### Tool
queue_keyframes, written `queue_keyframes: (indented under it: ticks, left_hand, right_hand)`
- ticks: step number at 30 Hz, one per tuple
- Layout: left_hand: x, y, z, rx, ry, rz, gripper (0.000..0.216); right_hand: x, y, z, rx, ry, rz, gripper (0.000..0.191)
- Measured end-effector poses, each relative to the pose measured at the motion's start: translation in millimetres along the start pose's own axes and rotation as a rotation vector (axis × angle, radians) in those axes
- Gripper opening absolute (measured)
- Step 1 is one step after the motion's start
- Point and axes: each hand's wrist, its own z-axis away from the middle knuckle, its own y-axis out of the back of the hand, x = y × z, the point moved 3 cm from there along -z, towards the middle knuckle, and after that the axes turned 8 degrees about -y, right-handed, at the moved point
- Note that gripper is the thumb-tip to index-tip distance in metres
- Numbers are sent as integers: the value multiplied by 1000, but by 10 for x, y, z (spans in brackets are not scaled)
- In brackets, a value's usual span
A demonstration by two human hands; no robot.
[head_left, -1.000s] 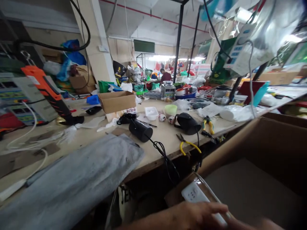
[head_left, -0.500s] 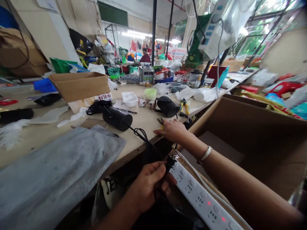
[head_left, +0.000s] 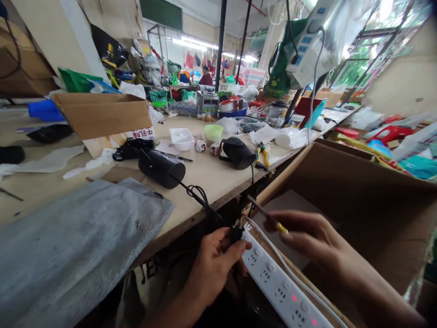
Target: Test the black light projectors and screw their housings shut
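Observation:
My left hand [head_left: 218, 257] is closed around a black plug [head_left: 237, 233], thumb pressed over it, right at the upper end of the white power strip [head_left: 269, 273]. Over the open cardboard box, my right hand [head_left: 317, 237] grips a slim tool [head_left: 261, 208] with a dark shaft and a yellow handle, its tip pointing up and left towards the table edge. Motion blur hides the tool's exact kind. On the table lie two black cylindrical lamps [head_left: 162, 168], one on the left and one on the right, each with a black cord running over the edge.
The large cardboard box [head_left: 362, 182] stands at the right, beside the strip. Yellow-handled pliers [head_left: 262, 154], a white tray [head_left: 182, 139], a green cup [head_left: 213, 133] and a smaller carton [head_left: 105, 114] are on the table. A grey bag [head_left: 85, 237] covers the front left. Someone sits far back.
My right hand has lifted the slim tool off the table edge and drawn it back to the right, over the box. My left hand keeps the plug, its thumb now further across it.

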Motion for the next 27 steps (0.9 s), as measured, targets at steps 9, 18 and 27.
queue_keyframes:
  ticks: [9,18,27]
  left_hand:
    - [-72,-219,-64,41,-174,-283,19]
    - [-82,-210,-94,42,-249,-404,17]
    - [-123,-200,-89,2,-303,-506,15]
  right_hand:
    - [220,56,547,26,125,253,39]
    - [205,103,596,73,226,387,39]
    - [-125,-25,558,-34,354,369,30]
